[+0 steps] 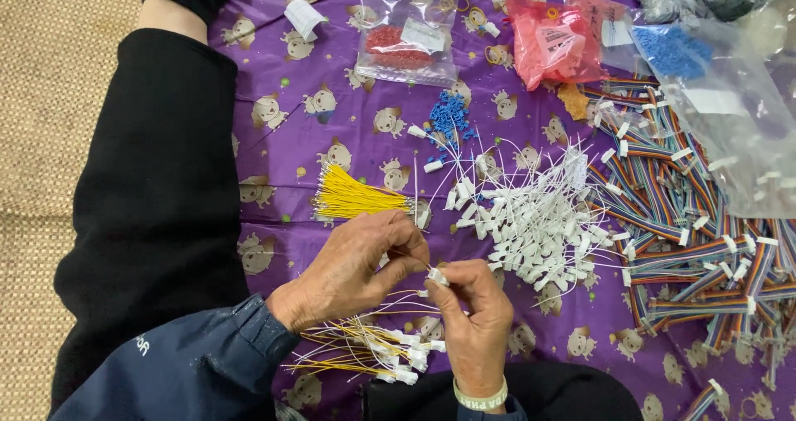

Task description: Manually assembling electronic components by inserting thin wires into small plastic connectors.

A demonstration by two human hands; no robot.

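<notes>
Holding white connector (437, 277), bagged red beads (400, 46).

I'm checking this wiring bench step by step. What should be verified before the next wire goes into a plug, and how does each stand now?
1. Small white plastic plug pinched in right hand: ok.
2. Thin yellow wire held by left hand fingertips: ok.
3. Wire tip seated in plug: cannot tell.
4. Loose bundle of yellow wires within reach: ok.
5. Pile of white plugs with white leads nearby: ok.
6. Finished yellow-wired plugs kept apart: ok.
</notes>
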